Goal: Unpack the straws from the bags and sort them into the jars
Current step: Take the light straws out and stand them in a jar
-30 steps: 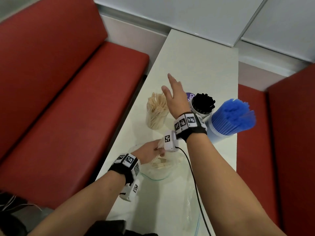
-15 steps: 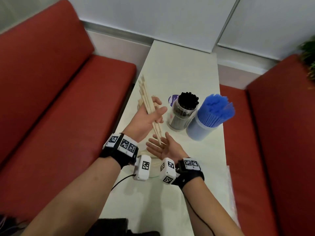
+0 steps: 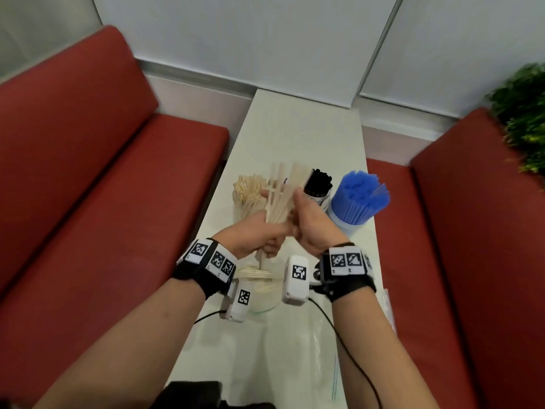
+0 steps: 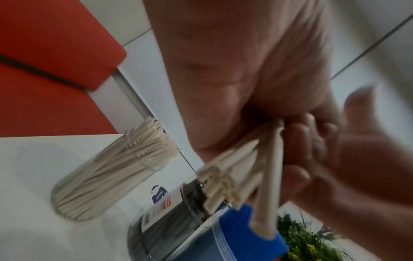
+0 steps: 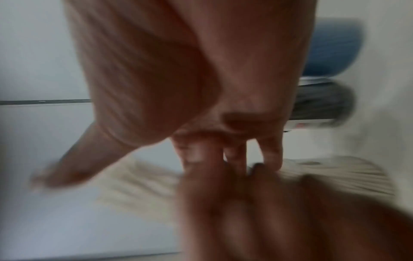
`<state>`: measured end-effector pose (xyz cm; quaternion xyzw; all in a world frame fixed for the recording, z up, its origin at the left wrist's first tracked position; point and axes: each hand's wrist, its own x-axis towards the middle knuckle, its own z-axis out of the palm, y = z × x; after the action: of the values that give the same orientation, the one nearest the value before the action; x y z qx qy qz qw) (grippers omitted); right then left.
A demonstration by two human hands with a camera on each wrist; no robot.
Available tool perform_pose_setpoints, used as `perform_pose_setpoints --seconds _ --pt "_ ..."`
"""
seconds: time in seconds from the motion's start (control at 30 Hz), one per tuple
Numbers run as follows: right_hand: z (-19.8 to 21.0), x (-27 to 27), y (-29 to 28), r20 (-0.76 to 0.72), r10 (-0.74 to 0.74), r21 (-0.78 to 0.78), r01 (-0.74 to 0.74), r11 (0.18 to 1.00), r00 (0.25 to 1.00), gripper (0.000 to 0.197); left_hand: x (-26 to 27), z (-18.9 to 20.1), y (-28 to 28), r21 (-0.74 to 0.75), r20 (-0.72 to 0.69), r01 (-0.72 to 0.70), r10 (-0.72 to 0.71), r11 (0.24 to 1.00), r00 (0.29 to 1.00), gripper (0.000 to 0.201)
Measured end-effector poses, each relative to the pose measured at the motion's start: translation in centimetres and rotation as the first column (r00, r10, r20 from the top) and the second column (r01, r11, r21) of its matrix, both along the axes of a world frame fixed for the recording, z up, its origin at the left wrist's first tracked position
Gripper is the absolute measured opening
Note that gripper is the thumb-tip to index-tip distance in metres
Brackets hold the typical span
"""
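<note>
Three jars [image 3: 317,188] crowding mid-table

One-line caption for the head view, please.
Both hands, left hand and right hand, hold a bundle of beige straws above three filled jars.

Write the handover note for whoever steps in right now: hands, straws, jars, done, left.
Left hand grips a bundle of beige straws above the table. Right hand presses against the bundle; its grip is unclear.
Beige jar, black jar and blue jar already hold straws.
The bag under the wrists has beige straws left.
Next: put the bundle in the beige jar, then empty the bag.
</note>
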<state>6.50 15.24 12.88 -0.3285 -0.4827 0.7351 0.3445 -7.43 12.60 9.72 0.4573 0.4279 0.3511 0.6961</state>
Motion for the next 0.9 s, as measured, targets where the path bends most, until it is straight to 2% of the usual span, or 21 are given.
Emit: perform_pose_setpoints --seconds 0.07,0.1,0.17,0.23,0.3,0.33,0.37,0.43,0.47,0.5,0.53,0.63,0.73,0.9 --pt "2.4 -0.3 0.5 0.057 0.037 0.121 -0.044 0.992 0.998 0.038 0.1 0.0 -0.3 -0.029 0.017 0.173 -0.173 0.984 0.985 0.031" --pt "3.2 -0.6 0.6 0.079 0.025 0.159 -0.037 0.987 0.997 0.027 0.2 -0.1 -0.4 -0.028 0.07 0.222 -0.22 0.975 0.973 0.032" --pt "4.6 -1.1 0.5 0.034 -0.057 0.164 0.05 0.985 0.998 0.036 -0.2 0.0 -0.5 -0.043 0.235 0.258 -0.241 0.965 0.942 0.031" --pt "5.7 -1.6 0.3 -0.099 -0.172 0.119 0.183 0.976 0.98 0.043 -1.0 -0.1 -0.6 -0.077 0.364 0.264 -0.219 0.961 0.905 0.044" --pt "6.6 -1.7 0.3 -0.178 -0.27 0.149 0.297 0.943 0.946 0.047 -1.5 -0.5 -0.5 -0.179 0.375 0.161 -0.084 0.971 0.923 0.059" --pt "7.2 -1.9 0.2 -0.199 -0.299 0.188 0.336 0.923 0.933 0.048 -1.5 -0.7 -0.4 -0.249 0.377 0.067 0.033 0.966 0.926 0.061" --pt "7.6 -2.1 0.1 -0.217 -0.318 0.223 0.364 0.904 0.923 0.048 -1.5 -0.9 -0.2 -0.325 0.41 -0.028 0.168 0.945 0.897 0.06" --pt "7.8 -3.0 -0.3 -0.217 -0.33 0.27 0.381 0.884 0.919 0.046 -1.2 -1.0 0.0 -0.455 0.539 -0.117 0.378 0.883 0.753 0.059" --pt "7.6 -3.6 -0.7 -0.18 -0.335 0.289 0.376 0.88 0.925 0.045 -1.0 -0.8 0.0 -0.481 0.605 -0.1 0.412 0.871 0.681 0.059" --pt "7.3 -4.1 -1.2 -0.127 -0.343 0.301 0.366 0.881 0.931 0.045 -0.7 -0.5 -0.2 -0.474 0.652 -0.077 0.408 0.877 0.638 0.058" --pt "6.8 -4.5 -1.7 -0.081 -0.342 0.302 0.35 0.887 0.936 0.044 -0.5 -0.2 -0.4 -0.447 0.674 -0.069 0.387 0.892 0.629 0.055" --pt "6.3 -4.7 -2.3 -0.05 -0.27 0.316 0.272 0.909 0.961 0.043 -0.1 0.4 -1.0 -0.397 0.673 -0.051 0.328 0.916 0.663 0.042" --pt "6.8 -4.3 -1.8 -0.047 -0.195 0.331 0.199 0.922 0.98 0.041 -0.2 0.3 -1.3 -0.464 0.673 -0.019 0.366 0.886 0.643 0.037" --pt "5.4 -4.1 -2.3 0.066 -0.158 0.318 0.129 0.939 0.985 0.037 -0.7 -0.3 -1.4 -0.507 0.637 -0.015 0.386 0.862 0.667 0.032"
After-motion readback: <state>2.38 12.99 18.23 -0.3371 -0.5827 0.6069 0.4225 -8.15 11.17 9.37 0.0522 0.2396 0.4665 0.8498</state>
